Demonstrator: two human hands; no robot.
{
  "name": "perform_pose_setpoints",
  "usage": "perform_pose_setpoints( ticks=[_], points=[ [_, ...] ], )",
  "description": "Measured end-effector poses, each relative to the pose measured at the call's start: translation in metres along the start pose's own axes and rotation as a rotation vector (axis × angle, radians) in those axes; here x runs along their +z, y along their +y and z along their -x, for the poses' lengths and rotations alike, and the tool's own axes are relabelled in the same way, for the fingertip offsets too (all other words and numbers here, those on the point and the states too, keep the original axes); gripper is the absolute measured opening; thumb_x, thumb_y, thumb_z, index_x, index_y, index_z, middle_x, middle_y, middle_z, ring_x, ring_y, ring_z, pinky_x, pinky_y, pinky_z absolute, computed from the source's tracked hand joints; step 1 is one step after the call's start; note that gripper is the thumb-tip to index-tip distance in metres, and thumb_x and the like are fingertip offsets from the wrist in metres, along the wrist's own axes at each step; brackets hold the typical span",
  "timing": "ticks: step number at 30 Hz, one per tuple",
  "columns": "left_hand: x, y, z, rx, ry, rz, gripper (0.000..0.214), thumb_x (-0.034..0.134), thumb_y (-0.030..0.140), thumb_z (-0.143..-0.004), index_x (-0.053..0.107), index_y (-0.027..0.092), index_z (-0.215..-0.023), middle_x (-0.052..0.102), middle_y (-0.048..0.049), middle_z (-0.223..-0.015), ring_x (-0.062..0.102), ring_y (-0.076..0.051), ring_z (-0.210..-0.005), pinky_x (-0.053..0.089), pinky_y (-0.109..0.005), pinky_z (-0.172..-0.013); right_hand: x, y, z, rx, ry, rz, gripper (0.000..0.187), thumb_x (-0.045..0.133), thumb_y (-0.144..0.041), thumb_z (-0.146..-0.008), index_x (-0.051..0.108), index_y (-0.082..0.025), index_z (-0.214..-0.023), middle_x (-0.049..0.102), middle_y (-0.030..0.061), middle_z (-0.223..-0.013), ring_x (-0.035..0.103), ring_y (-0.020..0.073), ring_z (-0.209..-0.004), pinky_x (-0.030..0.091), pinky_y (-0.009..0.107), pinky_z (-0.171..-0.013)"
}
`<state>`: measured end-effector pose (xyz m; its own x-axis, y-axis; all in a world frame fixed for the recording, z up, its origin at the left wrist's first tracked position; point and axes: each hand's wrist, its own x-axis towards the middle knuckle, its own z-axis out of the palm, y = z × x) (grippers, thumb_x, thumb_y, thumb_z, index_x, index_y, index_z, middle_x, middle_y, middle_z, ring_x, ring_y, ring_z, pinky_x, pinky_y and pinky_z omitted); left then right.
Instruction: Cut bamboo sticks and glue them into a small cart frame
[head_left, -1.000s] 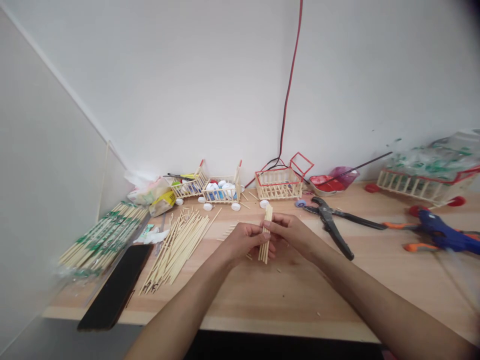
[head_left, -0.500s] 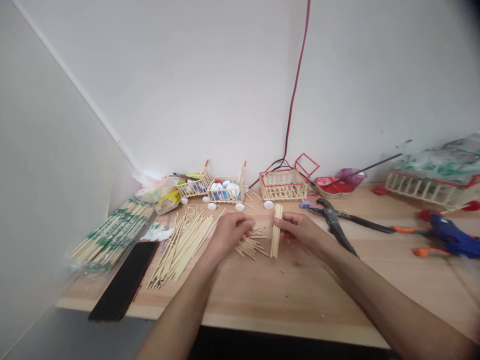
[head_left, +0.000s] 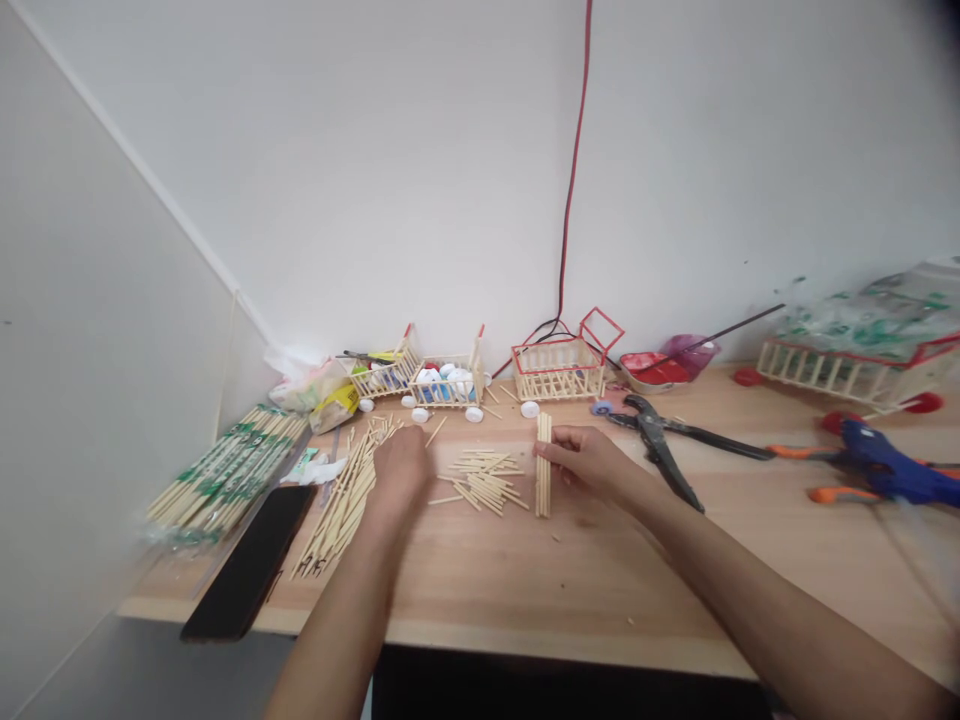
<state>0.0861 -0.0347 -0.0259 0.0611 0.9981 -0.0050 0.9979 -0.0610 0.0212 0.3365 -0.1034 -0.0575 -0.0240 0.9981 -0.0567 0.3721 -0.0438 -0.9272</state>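
Observation:
My right hand (head_left: 581, 455) pinches a small bundle of short wooden sticks (head_left: 543, 468) between thumb and fingers, keeping it upright over the table. My left hand (head_left: 403, 468) is over the right edge of a pile of long wooden sticks (head_left: 337, 515). Its fingers are curled downward, and their tips are hidden behind the back of the hand, so whatever they hold does not show. Between both hands, a loose heap of short cut sticks (head_left: 486, 484) lies on the wooden table (head_left: 517, 590).
Small stick-built carts (head_left: 559, 370) line the wall. Black cutting pliers (head_left: 660, 445) and a blue glue gun (head_left: 889, 465) lie to the right. A red dish (head_left: 654, 370) stands behind. At left are packaged sticks (head_left: 232, 465) and a dark flat board (head_left: 251, 560).
My left hand has moved left from above the short sticks to the long-stick pile, uncovering the heap. My right hand still holds its bundle. The view has shifted slightly.

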Motion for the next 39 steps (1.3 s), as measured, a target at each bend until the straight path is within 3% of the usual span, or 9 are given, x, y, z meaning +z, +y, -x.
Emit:
perform_pose_setpoints(
  ticks=[8, 13, 17, 22, 27, 32, 39],
  points=[
    [-0.008, -0.011, 0.005, 0.013, 0.057, 0.078, 0.022, 0.044, 0.012, -0.077, 0.065, 0.015, -0.081, 0.070, -0.0153, -0.090, 0.065, -0.029, -0.088, 0.041, -0.031, -0.066, 0.000, 0.003, -0.006, -0.101, -0.001, 0.296, 0.034, 0.051, -0.043, -0.079, 0.039, -0.020, -0.057, 0.039, -0.0046, -0.053, 0.035, 0.0094, -0.050, 0.024, 0.023, -0.049],
    [-0.005, -0.019, 0.001, 0.167, 0.119, 0.279, 0.020, 0.047, 0.014, -0.075, 0.067, 0.016, -0.081, 0.070, -0.0094, -0.084, 0.062, -0.023, -0.082, 0.038, -0.028, -0.066, 0.005, -0.002, -0.009, -0.096, 0.076, 0.593, 0.029, 0.050, -0.030, -0.081, 0.039, -0.019, -0.056, 0.047, -0.0018, -0.057, 0.041, 0.0117, -0.057, 0.024, 0.024, -0.052],
    [-0.008, -0.014, 0.001, 0.322, 0.056, 0.522, 0.025, 0.047, 0.013, -0.072, 0.070, 0.015, -0.081, 0.071, -0.0047, -0.076, 0.061, -0.018, -0.074, 0.040, -0.027, -0.067, 0.015, -0.008, -0.005, -0.075, 0.089, 0.687, 0.021, 0.051, -0.023, -0.080, 0.048, -0.019, -0.060, 0.056, 0.0023, -0.063, 0.044, 0.0134, -0.059, 0.024, 0.025, -0.054],
    [-0.012, -0.003, 0.005, 0.380, 0.049, 0.743, 0.024, 0.048, 0.018, -0.072, 0.071, 0.014, -0.080, 0.070, -0.0023, -0.075, 0.059, -0.016, -0.071, 0.040, -0.025, -0.065, 0.022, -0.015, 0.003, -0.052, 0.093, 0.782, 0.019, 0.045, -0.022, -0.086, 0.058, -0.017, -0.073, 0.065, 0.0086, -0.076, 0.053, 0.0167, -0.065, 0.025, 0.027, -0.056],
    [-0.006, 0.007, 0.004, 0.393, 0.089, 0.776, 0.025, 0.053, 0.023, -0.075, 0.073, 0.014, -0.087, 0.071, -0.0021, -0.075, 0.060, -0.017, -0.072, 0.041, -0.024, -0.066, 0.029, -0.025, 0.010, -0.002, 0.109, 0.846, 0.020, 0.043, -0.022, -0.089, 0.061, -0.014, -0.087, 0.068, 0.0143, -0.089, 0.061, 0.0228, -0.077, 0.027, 0.029, -0.058],
    [-0.002, 0.013, 0.004, 0.393, 0.157, 0.773, 0.022, 0.055, 0.021, -0.078, 0.073, 0.016, -0.089, 0.073, -0.0031, -0.080, 0.062, -0.017, -0.071, 0.043, -0.025, -0.068, 0.031, -0.029, 0.012, 0.041, 0.091, 0.902, 0.022, 0.044, -0.029, -0.093, 0.059, -0.014, -0.095, 0.067, 0.0141, -0.097, 0.063, 0.0250, -0.085, 0.032, 0.030, -0.062],
    [0.001, 0.014, 0.005, 0.552, 0.302, 0.587, 0.019, 0.055, 0.021, -0.085, 0.072, 0.020, -0.092, 0.073, -0.0051, -0.093, 0.064, -0.020, -0.086, 0.046, -0.030, -0.081, 0.025, -0.026, 0.014, 0.000, 0.118, 0.854, 0.027, 0.051, -0.043, -0.089, 0.058, -0.016, -0.087, 0.067, 0.0116, -0.091, 0.060, 0.0226, -0.078, 0.031, 0.029, -0.060]
  ],
)
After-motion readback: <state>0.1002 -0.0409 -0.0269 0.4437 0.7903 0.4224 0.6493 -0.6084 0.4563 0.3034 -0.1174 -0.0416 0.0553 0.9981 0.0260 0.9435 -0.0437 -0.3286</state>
